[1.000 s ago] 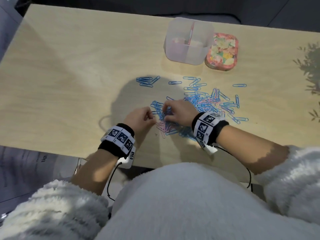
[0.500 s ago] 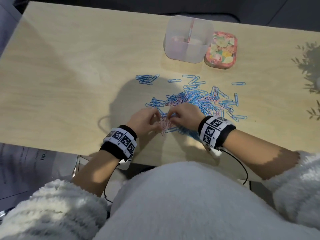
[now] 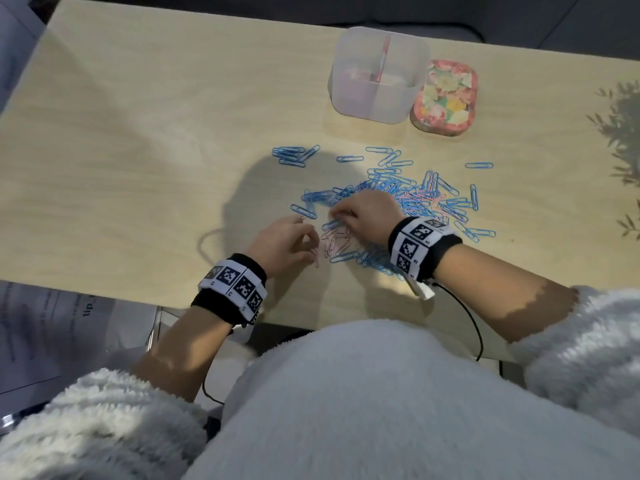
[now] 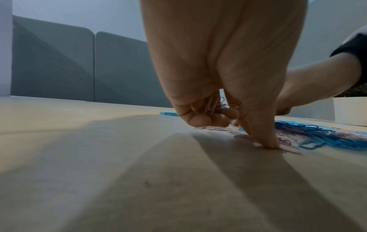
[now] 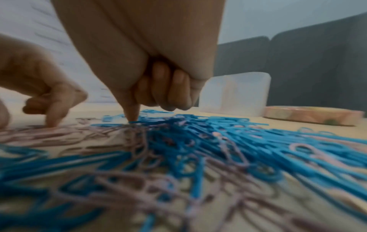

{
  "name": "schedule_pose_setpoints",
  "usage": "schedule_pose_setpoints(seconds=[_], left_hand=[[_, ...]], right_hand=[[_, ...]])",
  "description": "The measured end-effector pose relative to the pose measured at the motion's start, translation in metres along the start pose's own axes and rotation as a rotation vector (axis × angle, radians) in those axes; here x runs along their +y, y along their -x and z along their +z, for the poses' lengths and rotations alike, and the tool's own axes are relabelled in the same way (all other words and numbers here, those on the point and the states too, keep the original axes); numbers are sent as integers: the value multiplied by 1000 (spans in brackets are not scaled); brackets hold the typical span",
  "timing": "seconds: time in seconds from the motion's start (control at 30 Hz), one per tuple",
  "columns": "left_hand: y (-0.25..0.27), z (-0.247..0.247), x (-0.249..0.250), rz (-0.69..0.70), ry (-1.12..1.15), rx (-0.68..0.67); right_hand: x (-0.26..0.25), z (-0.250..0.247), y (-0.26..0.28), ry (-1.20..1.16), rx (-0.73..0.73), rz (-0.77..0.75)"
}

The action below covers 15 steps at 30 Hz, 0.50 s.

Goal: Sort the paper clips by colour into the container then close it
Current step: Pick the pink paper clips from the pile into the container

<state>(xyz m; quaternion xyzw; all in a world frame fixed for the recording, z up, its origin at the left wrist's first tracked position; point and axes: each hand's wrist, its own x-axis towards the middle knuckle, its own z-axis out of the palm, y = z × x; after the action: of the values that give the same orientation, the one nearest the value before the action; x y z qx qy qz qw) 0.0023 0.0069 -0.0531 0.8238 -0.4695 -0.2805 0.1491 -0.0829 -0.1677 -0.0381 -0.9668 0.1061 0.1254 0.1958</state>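
Note:
Blue paper clips (image 3: 408, 194) lie in a loose pile mid-table, mixed with pink ones. A small patch of pink paper clips (image 3: 334, 242) lies between my hands. My left hand (image 3: 304, 237) holds several pink clips (image 4: 211, 106) in its curled fingers, and its thumb (image 4: 266, 141) presses on the pink patch. My right hand (image 3: 346, 216) has its fingers curled (image 5: 170, 92) with nothing seen in them. Its thumb tip (image 5: 133, 116) presses down on blue clips (image 5: 218, 133). The clear divided container (image 3: 377, 102) stands open at the back, with pink inside its left compartment. Its floral lid (image 3: 445, 98) lies to its right.
The table's near edge (image 3: 311, 317) runs just below my wrists. Stray blue clips (image 3: 294, 155) lie left of the pile. A white planter (image 4: 349, 109) stands at the right. Papers (image 3: 69, 327) lie on the floor at the left.
A second ago the hands were a little apart; they closed in over the pink patch. Since then the right hand has edged slightly away from me into the pile, while the left has hardly moved.

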Motion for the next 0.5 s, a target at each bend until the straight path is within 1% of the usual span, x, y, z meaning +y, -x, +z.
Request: schedule_pose_setpoints(seconds=[0.07,0.17,0.23,0.37,0.43,0.5], left_hand=[[2,0,-1,-1,-3,20],[2,-1,-2,17,-18,29],[0,-4,-1,34,-46,3],[-5,-9,1,29,-65,-13],[-8,-11,2,24,-71,-14],[-11,-13,3,16,-92,-33]], right_hand=[[8,-6,1,-27,13,37],[4,-6,9,-27,-62,-55],[-3,-1,12,29,-118,-118],[-8,6,9,132,-115,-191],[-10,8,8,182,-139,-222],[-12,10,7,268,-167,-286]])
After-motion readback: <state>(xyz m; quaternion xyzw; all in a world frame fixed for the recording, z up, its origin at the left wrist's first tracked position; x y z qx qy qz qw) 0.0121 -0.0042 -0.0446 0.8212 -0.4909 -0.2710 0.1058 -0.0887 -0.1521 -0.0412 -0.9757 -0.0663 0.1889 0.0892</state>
